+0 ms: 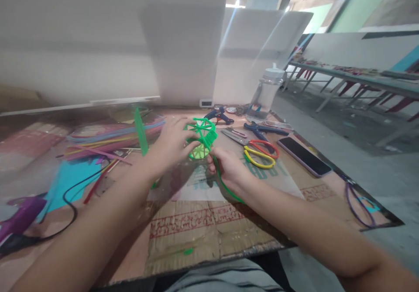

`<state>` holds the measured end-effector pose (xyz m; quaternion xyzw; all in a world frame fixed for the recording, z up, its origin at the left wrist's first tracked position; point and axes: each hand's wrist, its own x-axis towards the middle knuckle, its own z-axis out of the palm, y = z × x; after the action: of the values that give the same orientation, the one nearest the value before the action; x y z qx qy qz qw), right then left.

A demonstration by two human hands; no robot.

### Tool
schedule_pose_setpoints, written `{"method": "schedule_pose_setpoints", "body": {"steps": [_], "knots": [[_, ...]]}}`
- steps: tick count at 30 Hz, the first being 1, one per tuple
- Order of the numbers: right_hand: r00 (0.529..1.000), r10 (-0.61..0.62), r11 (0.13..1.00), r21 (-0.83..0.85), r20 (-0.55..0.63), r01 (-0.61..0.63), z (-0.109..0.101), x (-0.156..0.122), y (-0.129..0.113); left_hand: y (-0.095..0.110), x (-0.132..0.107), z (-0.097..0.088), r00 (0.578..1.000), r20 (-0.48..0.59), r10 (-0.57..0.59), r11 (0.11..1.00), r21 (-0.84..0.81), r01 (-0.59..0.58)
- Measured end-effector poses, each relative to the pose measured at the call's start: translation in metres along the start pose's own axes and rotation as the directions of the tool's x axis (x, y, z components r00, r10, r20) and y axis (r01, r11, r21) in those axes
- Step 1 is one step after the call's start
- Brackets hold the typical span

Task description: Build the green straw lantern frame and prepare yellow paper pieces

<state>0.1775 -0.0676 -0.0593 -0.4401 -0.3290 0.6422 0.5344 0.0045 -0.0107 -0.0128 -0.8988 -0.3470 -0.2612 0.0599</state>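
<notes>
A small bright green spoked frame [209, 140], wheel-like at its top and bottom, is held above the tabletop. My left hand [176, 141] is closed around its left side, with the thumb and fingers curved over it. My right hand [229, 165] pinches a thin green strip [225, 188] just below the frame. One end of that strip reaches up toward the frame, and the rest hangs below my right wrist. Whether the strip is joined to the frame is too small to tell. Beneath both hands lies a white printed sheet [196, 191].
Red-and-yellow-handled scissors [260, 154], a phone [304, 156], blue pliers [265, 129] and a water bottle [265, 95] stand or lie to the right. Coloured strips [98, 141], a blue sheet [73, 183] and a purple glue gun [24, 218] are at left. White panels [183, 43] rise behind.
</notes>
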Motion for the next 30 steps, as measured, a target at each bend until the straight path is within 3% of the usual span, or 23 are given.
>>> {"method": "schedule_pose_setpoints", "body": {"steps": [4, 11, 30], "knots": [[1.000, -0.002, 1.000, -0.006, -0.003, 0.002, 0.001, 0.001, -0.001, -0.003, 0.002, 0.001, 1.000, 0.002, -0.009, 0.997, -0.080, 0.009], [0.997, 0.077, 0.994, 0.083, -0.005, -0.076, 0.004, 0.003, 0.002, -0.004, 0.010, 0.009, 0.990, -0.044, -0.133, 0.975, -0.186, 0.122], [0.996, 0.056, 0.990, 0.137, -0.075, -0.045, 0.008, 0.002, 0.000, 0.010, 0.018, 0.013, 0.977, -0.053, -0.206, 0.978, -0.047, 0.204]]}}
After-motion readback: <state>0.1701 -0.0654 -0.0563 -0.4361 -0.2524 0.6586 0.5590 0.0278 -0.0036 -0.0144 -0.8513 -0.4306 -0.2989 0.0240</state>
